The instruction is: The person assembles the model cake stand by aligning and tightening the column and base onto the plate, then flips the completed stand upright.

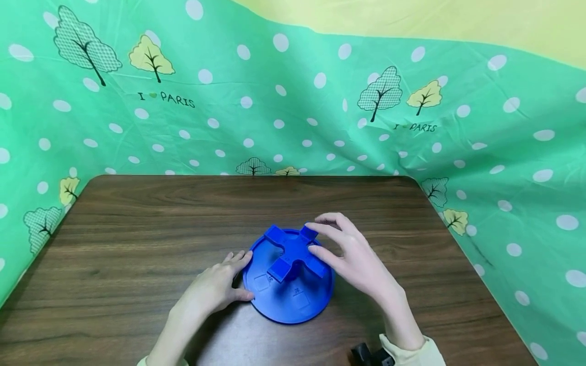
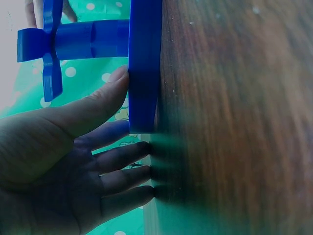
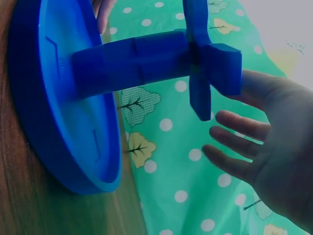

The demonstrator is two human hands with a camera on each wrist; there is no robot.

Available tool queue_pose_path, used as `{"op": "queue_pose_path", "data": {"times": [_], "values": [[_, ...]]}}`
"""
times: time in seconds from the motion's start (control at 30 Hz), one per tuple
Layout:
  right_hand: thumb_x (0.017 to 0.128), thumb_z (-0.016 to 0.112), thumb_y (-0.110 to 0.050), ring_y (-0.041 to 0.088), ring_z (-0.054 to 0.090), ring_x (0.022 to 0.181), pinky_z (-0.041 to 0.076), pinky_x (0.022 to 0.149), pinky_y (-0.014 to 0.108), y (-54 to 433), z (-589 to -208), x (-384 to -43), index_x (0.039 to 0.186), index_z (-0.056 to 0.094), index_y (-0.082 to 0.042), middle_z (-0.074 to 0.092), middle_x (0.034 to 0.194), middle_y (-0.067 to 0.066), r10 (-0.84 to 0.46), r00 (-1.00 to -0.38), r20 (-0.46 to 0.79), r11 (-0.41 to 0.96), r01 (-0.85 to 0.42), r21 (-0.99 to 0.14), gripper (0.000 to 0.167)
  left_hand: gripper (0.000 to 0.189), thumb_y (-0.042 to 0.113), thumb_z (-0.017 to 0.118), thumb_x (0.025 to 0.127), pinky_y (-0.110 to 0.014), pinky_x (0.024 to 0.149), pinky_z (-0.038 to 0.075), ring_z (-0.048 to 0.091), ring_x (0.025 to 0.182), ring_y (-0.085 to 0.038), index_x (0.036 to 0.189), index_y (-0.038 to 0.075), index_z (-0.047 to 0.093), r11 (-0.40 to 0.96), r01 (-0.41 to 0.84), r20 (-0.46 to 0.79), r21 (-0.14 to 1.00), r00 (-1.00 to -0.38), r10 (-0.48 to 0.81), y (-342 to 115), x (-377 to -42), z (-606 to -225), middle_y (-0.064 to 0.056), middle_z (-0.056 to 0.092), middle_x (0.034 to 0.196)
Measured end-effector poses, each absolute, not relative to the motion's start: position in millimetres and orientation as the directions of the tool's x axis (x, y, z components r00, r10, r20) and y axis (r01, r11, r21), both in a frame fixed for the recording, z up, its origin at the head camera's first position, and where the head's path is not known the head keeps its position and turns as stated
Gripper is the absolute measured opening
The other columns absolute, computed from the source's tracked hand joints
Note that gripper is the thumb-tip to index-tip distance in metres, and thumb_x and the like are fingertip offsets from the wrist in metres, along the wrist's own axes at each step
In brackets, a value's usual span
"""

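Observation:
A blue plastic stand has a round, raised-rim base point(image 1: 279, 302) lying on the wooden table. From the base's middle rises a thick post point(image 3: 132, 63), topped by a cross-shaped piece point(image 1: 297, 250) with several stubby block-ended arms. My left hand point(image 1: 208, 287) rests at the left side of the base, thumb and forefinger spread along its rim. In the left wrist view, the other fingers reach out straight beside it near the tabletop. My right hand point(image 1: 359, 254) is at the right of the cross, fingers loosely extended, with the thumb and forefinger right at its arms.
The dark wood-grain table point(image 1: 160, 213) stretches around the stand. Behind it and along both sides hangs a green polka-dot cloth point(image 1: 274, 101) with printed trees. A small black device point(image 1: 373, 355) sits by the right cuff at the near edge of the view.

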State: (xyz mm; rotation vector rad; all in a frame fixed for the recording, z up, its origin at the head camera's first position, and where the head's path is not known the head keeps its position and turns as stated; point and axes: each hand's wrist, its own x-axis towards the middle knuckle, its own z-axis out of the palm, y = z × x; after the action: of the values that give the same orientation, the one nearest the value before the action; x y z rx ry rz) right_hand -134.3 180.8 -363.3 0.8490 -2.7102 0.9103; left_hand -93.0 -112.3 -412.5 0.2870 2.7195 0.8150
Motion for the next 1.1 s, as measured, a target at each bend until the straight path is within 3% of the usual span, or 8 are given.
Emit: {"op": "queue_pose_path", "data": {"times": [0.13,0.3,0.6,0.83,1.1], "values": [[0.099,0.068,-0.04,0.022,0.052,0.143,0.052,0.111,0.047,179.8,-367.2,-137.3,0.146,0.058,-0.029,0.046,0.16,-0.005,-0.501,-0.838,0.216,0.648,-0.529,-0.548,0.049,0.089,0.038,0.087,0.08,-0.069,0.117,0.036,0.039,0.15,-0.045,0.155,0.011,0.047,0.821,0.11,-0.213,0.56,-0.939,0.271,-112.4,-94.0,-412.7,-0.016,0.045,0.162],[0.101,0.065,-0.041,0.022,0.046,0.149,0.048,0.116,0.05,179.3,-371.0,-138.3,0.146,0.059,-0.022,0.047,0.16,-0.005,-0.532,-0.829,0.174,0.627,-0.523,-0.577,0.05,0.088,0.038,0.086,0.08,-0.07,0.116,0.035,0.039,0.15,-0.045,0.155,0.011,0.047,0.821,0.107,-0.217,0.561,-0.938,0.27,-112.2,-93.8,-413.4,-0.016,0.044,0.162],[0.099,0.069,-0.037,0.017,0.058,0.133,0.06,0.099,0.04,180.8,-370.5,-136.1,0.137,0.067,-0.026,0.058,0.144,-0.005,-0.493,-0.838,0.233,0.631,-0.529,-0.567,0.039,0.088,0.038,0.086,0.08,-0.073,0.114,0.036,0.04,0.15,-0.046,0.155,0.013,0.047,0.824,0.101,-0.22,0.557,-0.939,0.264,-111.7,-94.1,-413.7,-0.014,0.044,0.162],[0.095,0.075,-0.03,0.007,0.064,0.111,0.06,0.087,0.028,183.8,-366.1,-135.7,0.123,0.074,-0.025,0.065,0.12,-0.013,-0.472,-0.846,0.248,0.629,-0.52,-0.578,0.028,0.089,0.04,0.086,0.08,-0.074,0.113,0.036,0.04,0.149,-0.047,0.155,0.014,0.048,0.829,0.093,-0.225,0.551,-0.94,0.255,-111.9,-93.5,-413.1,-0.014,0.044,0.162],[0.095,0.076,-0.029,0.002,0.063,0.092,0.06,0.079,0.026,188.6,-363.3,-136.9,0.113,0.075,-0.029,0.069,0.104,-0.017,-0.5,-0.835,0.23,0.616,-0.529,-0.584,0.018,0.089,0.039,0.087,0.08,-0.072,0.115,0.036,0.039,0.15,-0.046,0.155,0.013,0.047,0.828,0.089,-0.229,0.554,-0.94,0.254,-111.7,-93.7,-413.2,-0.014,0.045,0.162]]}}
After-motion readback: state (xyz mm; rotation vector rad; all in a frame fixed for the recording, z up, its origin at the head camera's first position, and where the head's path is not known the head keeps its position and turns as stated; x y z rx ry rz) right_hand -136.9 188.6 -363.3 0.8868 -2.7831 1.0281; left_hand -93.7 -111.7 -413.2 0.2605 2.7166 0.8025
